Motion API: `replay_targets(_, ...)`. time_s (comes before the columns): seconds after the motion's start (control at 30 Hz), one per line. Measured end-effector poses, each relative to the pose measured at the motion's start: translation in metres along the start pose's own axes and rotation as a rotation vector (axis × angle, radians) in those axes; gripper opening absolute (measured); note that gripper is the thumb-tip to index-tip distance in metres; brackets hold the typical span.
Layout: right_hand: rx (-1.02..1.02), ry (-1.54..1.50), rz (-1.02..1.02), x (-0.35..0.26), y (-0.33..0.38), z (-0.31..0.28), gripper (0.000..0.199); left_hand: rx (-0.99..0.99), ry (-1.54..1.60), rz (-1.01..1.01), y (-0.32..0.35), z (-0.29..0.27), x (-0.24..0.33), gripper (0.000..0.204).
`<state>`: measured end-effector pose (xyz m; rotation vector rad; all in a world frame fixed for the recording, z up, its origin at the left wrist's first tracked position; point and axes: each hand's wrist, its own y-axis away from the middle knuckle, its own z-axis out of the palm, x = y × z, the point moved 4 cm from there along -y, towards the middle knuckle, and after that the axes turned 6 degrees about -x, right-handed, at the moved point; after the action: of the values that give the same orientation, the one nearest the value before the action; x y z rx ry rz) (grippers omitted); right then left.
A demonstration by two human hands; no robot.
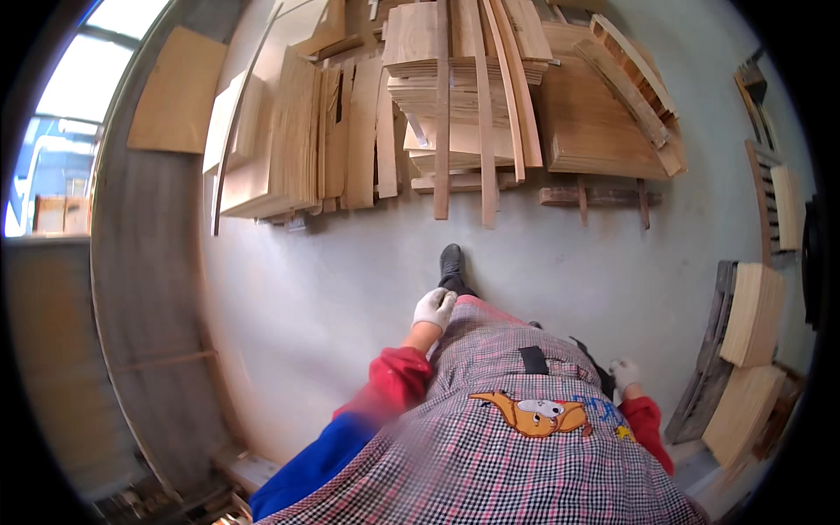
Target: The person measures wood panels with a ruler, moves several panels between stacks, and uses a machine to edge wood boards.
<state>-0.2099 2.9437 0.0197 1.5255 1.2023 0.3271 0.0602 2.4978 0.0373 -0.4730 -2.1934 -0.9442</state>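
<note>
My left hand, in a white glove, hangs in front of me beside the edge of my checked apron. Its fingers are curled in, and nothing shows in them. On the far side of the apron, my right hand hangs low at my hip, also in a white glove. Its fingers look bent together, with no object visible in them. Ahead of my dark shoe lie stacks of wooden boards, apart from both hands. Long narrow strips lie across the middle stack.
A broad wooden panel stack rests on bearers at the far right, with loose pieces on top. Along the right stand more board stacks and a slatted pallet. A single board leans by the window at left. Grey floor lies between.
</note>
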Motion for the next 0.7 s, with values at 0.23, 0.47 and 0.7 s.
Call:
replay_targets(0.23,-0.011,0.062,-0.214,-0.137,-0.008,0.091,0.012,-0.039,0.284,-0.514,-0.035,-0.113,-0.140,0.023)
replay_targets(0.47,-0.038,0.099,-0.440,-0.263,0.050,0.183,0.013,0.087,0.150,-0.893,-0.120,-0.256,-0.235,0.017)
replay_targets(0.7,0.075,0.224,-0.215,-0.206,0.062,0.180,0.026,-0.127,0.331,-0.562,-0.239,-0.219,-0.140,0.024)
